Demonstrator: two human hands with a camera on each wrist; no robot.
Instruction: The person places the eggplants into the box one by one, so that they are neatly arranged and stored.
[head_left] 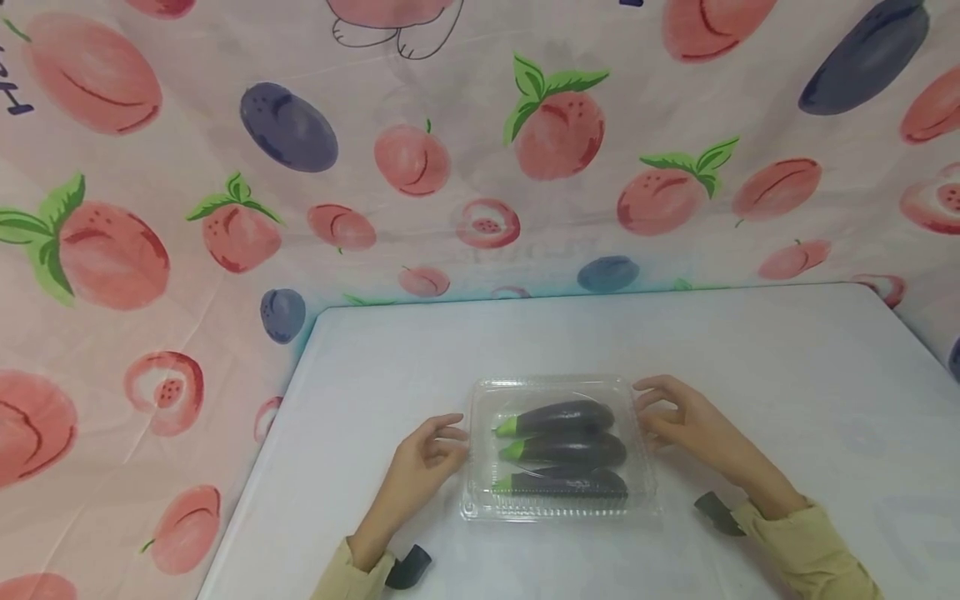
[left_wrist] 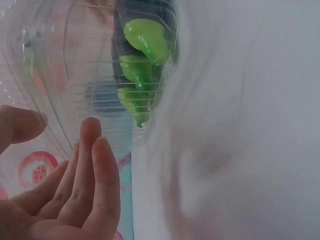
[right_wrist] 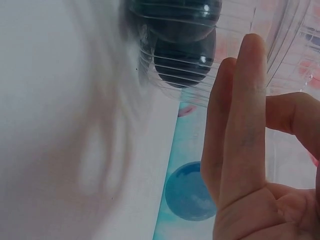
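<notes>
A clear plastic clamshell box (head_left: 558, 512) sits on the white table, with three dark eggplants (head_left: 573, 450) lying side by side inside. Their green stem ends (left_wrist: 145, 40) point toward my left hand (head_left: 426, 458), which is at the box's left side. In the left wrist view its fingertips (left_wrist: 91, 127) are right by the ribbed wall, fingers fairly straight and thumb apart from them near the rim. My right hand (head_left: 682, 421) is at the opposite side, its long fingers (right_wrist: 247, 110) extended along the wall and its thumb bent near the rim. Neither hand curls round the box.
The white table (head_left: 405, 358) has its back edge against a fruit-print cloth (head_left: 450, 83) that also hangs along the left and right. Dark wrist-worn pieces (head_left: 408, 568) stick out beside both beige sleeves (head_left: 813, 546).
</notes>
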